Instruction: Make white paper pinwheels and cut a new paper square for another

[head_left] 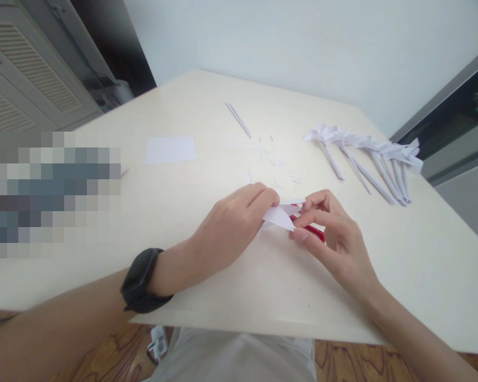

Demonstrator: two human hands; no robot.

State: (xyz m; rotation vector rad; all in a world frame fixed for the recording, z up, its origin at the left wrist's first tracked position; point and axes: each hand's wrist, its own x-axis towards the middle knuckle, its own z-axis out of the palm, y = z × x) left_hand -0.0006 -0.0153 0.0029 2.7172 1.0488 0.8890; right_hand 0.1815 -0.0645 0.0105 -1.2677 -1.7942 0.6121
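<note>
My left hand (233,225) and my right hand (334,239) meet over the middle of the cream table (223,286). Between their fingertips they pinch a small folded white paper piece (281,215) with pointed corners. A red-handled tool (313,231), probably scissors, lies on the table under my right hand, mostly hidden by the fingers. A black watch (141,281) sits on my left wrist.
A row of several finished white paper pieces with rolled stems (366,156) lies at the far right. A blank paper sheet (170,149) lies at the left, a thin paper roll (238,119) at the back, and small scraps (279,170) beyond my hands. A blurred-out area covers the left.
</note>
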